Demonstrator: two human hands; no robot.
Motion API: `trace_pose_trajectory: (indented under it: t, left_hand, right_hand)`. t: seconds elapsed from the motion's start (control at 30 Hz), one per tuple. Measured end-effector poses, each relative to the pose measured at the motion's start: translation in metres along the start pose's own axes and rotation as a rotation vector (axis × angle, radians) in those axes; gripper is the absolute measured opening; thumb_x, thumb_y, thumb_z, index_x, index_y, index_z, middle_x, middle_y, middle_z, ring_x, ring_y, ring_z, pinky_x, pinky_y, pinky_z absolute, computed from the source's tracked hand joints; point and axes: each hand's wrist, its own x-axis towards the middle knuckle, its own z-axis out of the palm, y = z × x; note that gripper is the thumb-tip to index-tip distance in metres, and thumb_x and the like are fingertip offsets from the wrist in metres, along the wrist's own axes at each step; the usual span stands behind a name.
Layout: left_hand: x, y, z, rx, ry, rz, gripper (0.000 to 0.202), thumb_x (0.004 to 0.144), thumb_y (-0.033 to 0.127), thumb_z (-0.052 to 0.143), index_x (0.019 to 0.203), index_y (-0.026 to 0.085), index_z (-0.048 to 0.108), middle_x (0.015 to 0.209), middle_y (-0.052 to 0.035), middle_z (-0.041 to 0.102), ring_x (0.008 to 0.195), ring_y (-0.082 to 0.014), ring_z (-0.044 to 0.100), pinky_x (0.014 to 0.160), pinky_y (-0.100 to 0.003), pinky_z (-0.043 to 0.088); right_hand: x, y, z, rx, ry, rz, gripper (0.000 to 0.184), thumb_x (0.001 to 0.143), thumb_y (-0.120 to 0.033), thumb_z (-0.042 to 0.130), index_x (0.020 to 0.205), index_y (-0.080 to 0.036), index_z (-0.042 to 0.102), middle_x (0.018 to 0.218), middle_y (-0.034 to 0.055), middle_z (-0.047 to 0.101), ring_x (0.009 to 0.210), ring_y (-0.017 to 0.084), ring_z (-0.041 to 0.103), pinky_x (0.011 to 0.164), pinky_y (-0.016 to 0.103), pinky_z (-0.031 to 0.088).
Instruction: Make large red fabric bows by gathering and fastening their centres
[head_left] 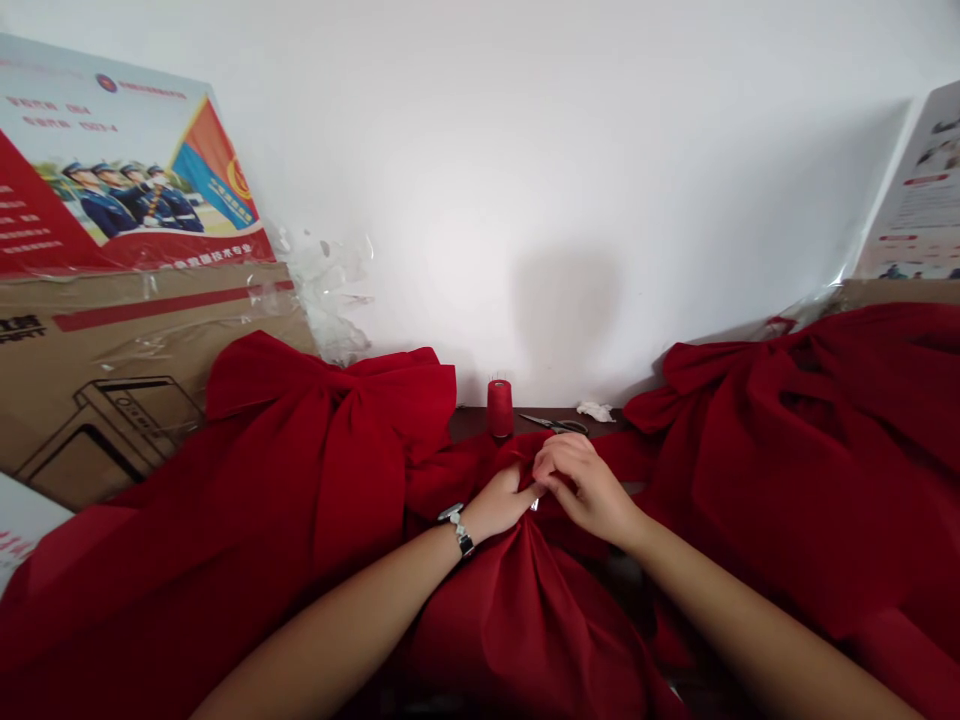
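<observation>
Gathered red fabric (517,600) hangs in pleats below my two hands, in the middle of the head view. My left hand (499,503), with a watch (459,530) on its wrist, is closed on the bunched cloth. Close beside it, my right hand (589,488) is in a pinch over the gather, its fingertips meeting the left thumb. A small shiny piece (534,504) shows just under the fingertips; I cannot make out what it is. Whatever lies within the right pinch is hidden.
A red thread cone (499,408) with needles on top stands by the wall. Scissors (559,424) and a crumpled white scrap (595,411) lie to its right. Large red fabric bows (330,400) are heaped left and right. A cardboard box (112,380) stands at left.
</observation>
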Motion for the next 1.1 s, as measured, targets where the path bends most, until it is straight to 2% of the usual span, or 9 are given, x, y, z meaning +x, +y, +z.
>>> trace_pose_trajectory:
  t: [0.1,0.17,0.27,0.37,0.47,0.63,0.83,1.0,1.1]
  left_hand:
    - [0.002,-0.006,-0.004,-0.114,-0.031,0.002,0.043,0.083,0.047,0.05,0.108,0.013,0.056,0.109,-0.0091,0.062,0.102,-0.0228,0.056,0.093,-0.036,0.041]
    - [0.001,-0.008,-0.006,-0.185,-0.029,-0.002,0.045,0.083,0.047,0.05,0.113,0.015,0.054,0.115,-0.0087,0.061,0.108,-0.0228,0.054,0.099,-0.037,0.038]
    - [0.0,-0.009,-0.009,-0.223,0.0,-0.022,0.049,0.083,0.05,0.049,0.119,0.018,0.051,0.123,-0.0072,0.057,0.117,-0.0223,0.05,0.105,-0.037,0.032]
    - [-0.002,-0.008,-0.01,-0.234,0.032,-0.004,0.054,0.082,0.055,0.047,0.123,0.019,0.047,0.127,-0.0063,0.055,0.122,-0.022,0.046,0.108,-0.036,0.029]
    - [-0.003,-0.007,-0.011,-0.264,0.051,0.028,0.057,0.081,0.057,0.047,0.124,0.021,0.045,0.129,-0.0061,0.053,0.123,-0.0218,0.045,0.108,-0.035,0.03]
    - [-0.002,-0.006,-0.01,-0.272,0.052,0.031,0.054,0.082,0.054,0.049,0.124,0.02,0.046,0.128,-0.0069,0.054,0.122,-0.022,0.046,0.107,-0.036,0.031]
    - [-0.003,-0.001,-0.009,-0.196,0.063,0.064,0.048,0.084,0.046,0.049,0.123,0.018,0.045,0.128,-0.008,0.053,0.121,-0.0211,0.046,0.107,-0.034,0.031]
    - [-0.004,0.004,-0.007,-0.055,0.058,0.056,0.039,0.083,0.043,0.053,0.109,0.014,0.051,0.108,-0.0093,0.064,0.101,-0.0222,0.059,0.093,-0.036,0.043]
    - [-0.004,0.002,-0.007,-0.08,0.058,0.059,0.039,0.082,0.043,0.053,0.109,0.014,0.051,0.109,-0.0091,0.063,0.101,-0.022,0.059,0.094,-0.035,0.042]
  right_hand:
    - [0.001,0.005,-0.006,0.376,0.005,0.158,0.016,0.092,-0.03,0.041,0.082,-0.019,0.048,0.077,0.0053,0.059,0.074,0.016,0.057,0.071,0.031,0.046]
    - [0.0,0.014,-0.015,0.466,0.069,0.247,0.02,0.092,-0.036,0.04,0.082,-0.02,0.044,0.066,0.001,0.055,0.059,0.013,0.053,0.061,0.027,0.045]
    - [-0.001,0.029,-0.029,0.186,0.209,0.303,0.018,0.091,-0.037,0.043,0.083,-0.02,0.044,0.064,-0.0002,0.053,0.058,0.014,0.051,0.06,0.026,0.041]
    - [-0.001,0.038,-0.04,-0.178,0.195,0.342,0.013,0.089,-0.032,0.042,0.084,-0.021,0.047,0.071,0.0033,0.059,0.063,0.017,0.054,0.063,0.028,0.04]
    - [-0.001,0.044,-0.047,-0.378,0.234,0.392,0.012,0.087,-0.028,0.041,0.083,-0.021,0.049,0.072,0.0053,0.062,0.064,0.02,0.055,0.06,0.029,0.038]
    - [-0.002,0.049,-0.055,-0.431,0.367,0.448,0.013,0.087,-0.029,0.041,0.085,-0.02,0.05,0.076,0.0064,0.064,0.066,0.021,0.055,0.06,0.029,0.038]
    - [-0.002,0.045,-0.059,-0.527,0.349,0.328,0.011,0.086,-0.026,0.044,0.082,-0.02,0.053,0.071,0.0059,0.062,0.066,0.021,0.051,0.067,0.032,0.039]
    - [-0.006,0.045,-0.066,-0.595,0.622,0.394,0.014,0.086,-0.028,0.044,0.086,-0.018,0.054,0.076,0.0082,0.062,0.073,0.023,0.051,0.066,0.032,0.04]
    - [-0.007,0.046,-0.068,-0.624,0.677,0.41,0.015,0.086,-0.029,0.043,0.087,-0.018,0.054,0.077,0.0079,0.061,0.07,0.022,0.051,0.064,0.031,0.039]
